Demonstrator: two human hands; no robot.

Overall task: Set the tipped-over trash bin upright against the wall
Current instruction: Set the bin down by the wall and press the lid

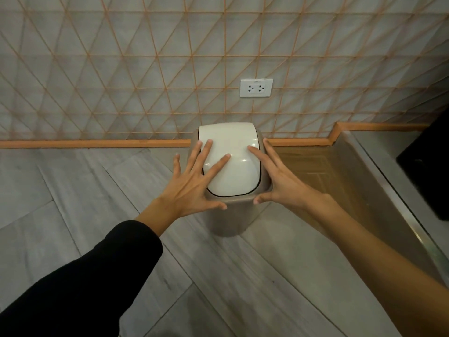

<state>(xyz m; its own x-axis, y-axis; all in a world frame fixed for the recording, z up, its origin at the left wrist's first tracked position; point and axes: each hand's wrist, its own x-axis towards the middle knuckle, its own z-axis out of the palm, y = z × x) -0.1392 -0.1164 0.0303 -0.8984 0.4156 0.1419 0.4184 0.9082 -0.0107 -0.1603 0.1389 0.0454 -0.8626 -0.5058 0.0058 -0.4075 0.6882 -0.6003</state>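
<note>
A small taupe trash bin point(227, 220) with a white swing lid point(232, 164) stands upright on the floor, its back close to the tiled wall point(121, 81). My left hand point(194, 183) lies spread over the lid's left side, fingers apart, thumb along the front rim. On the right side of the bin, my right hand point(279, 181) is spread too, fingertips on the lid's edge and thumb at the front rim. Neither hand is closed around the bin.
An orange baseboard point(97, 143) runs along the wall's foot. A white double socket point(256, 87) is on the wall above the bin. To the right are a wooden floor patch point(315, 171), a raised metal-edged ledge point(388, 190) and a dark object point(427, 171).
</note>
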